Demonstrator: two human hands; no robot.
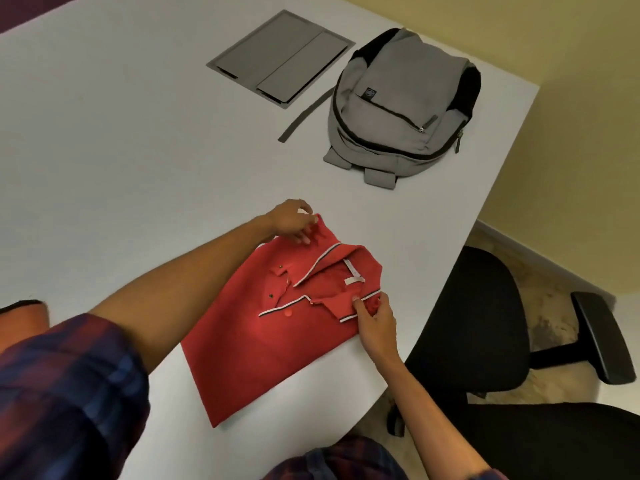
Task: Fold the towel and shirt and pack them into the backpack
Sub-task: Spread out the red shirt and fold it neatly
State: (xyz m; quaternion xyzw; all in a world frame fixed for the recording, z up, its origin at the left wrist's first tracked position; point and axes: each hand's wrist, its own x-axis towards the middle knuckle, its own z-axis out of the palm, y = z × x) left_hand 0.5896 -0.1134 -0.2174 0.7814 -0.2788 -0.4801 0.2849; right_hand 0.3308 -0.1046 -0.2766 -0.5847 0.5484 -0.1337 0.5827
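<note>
The red cotton polo shirt with the white-and-navy trimmed collar (277,327) lies on the near part of the white table (121,150), already folded down to a narrow rectangle, its collar end pointing to the far right and its hem end close to the near table edge. The left hand (292,220) is at the far shoulder corner, fingers curled and pinching the cloth there. The right hand (375,323) is at the near side of the collar, thumb pressing on the trimmed collar edge while the fingers curl round the fabric at the shoulder fold.

The shirt looks light and limp, a soft knit that will sag and open out if lifted by one corner only. I'd judge the two shoulder corners, where the hands are now, a fair hold for turning the collar end over onto the hem end. For carrying, a flat hand under the folded stack would serve better.

The grey fabric backpack with black zips (398,109) lies flat at the far right of the table, well apart from the shirt; whether its main zip is open I cannot tell. No towel is in view. A grey cable hatch (277,60) sits left of the bag, a black office chair (478,323) right of the table.
</note>
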